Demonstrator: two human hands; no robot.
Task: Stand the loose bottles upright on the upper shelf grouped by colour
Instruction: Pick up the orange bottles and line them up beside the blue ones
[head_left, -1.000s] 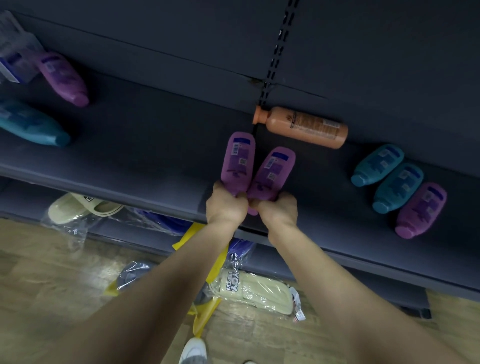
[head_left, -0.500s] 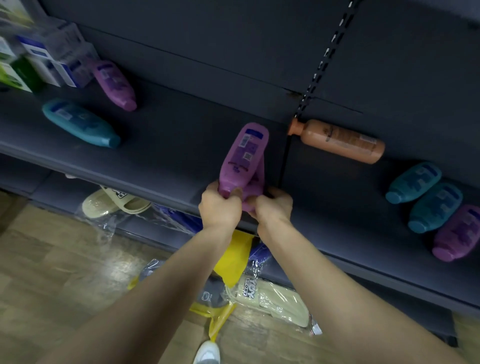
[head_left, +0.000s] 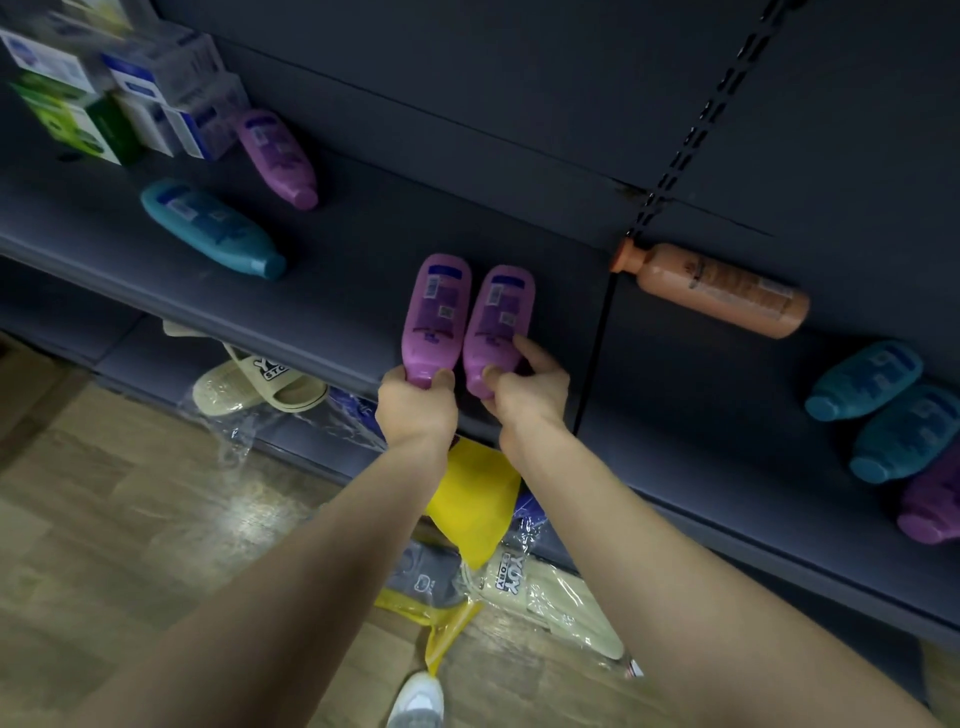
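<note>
Purple pair, upper shelf (head_left: 337, 249) front.
First purple bottle (head_left: 437, 317) and second purple bottle (head_left: 498, 322) sit side by side, caps frontward; far-left purple bottle (head_left: 275, 156) and left teal bottle (head_left: 210, 226) lie flat; orange bottle (head_left: 722, 291) lies sideways; right teal bottles (head_left: 862, 379) and right purple bottle (head_left: 935, 499) cluster.

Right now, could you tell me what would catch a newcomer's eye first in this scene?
The left hand grips the left purple bottle and the right hand the right purple bottle, side by side near the shelf front. An orange bottle lies on its side to their right.
</note>
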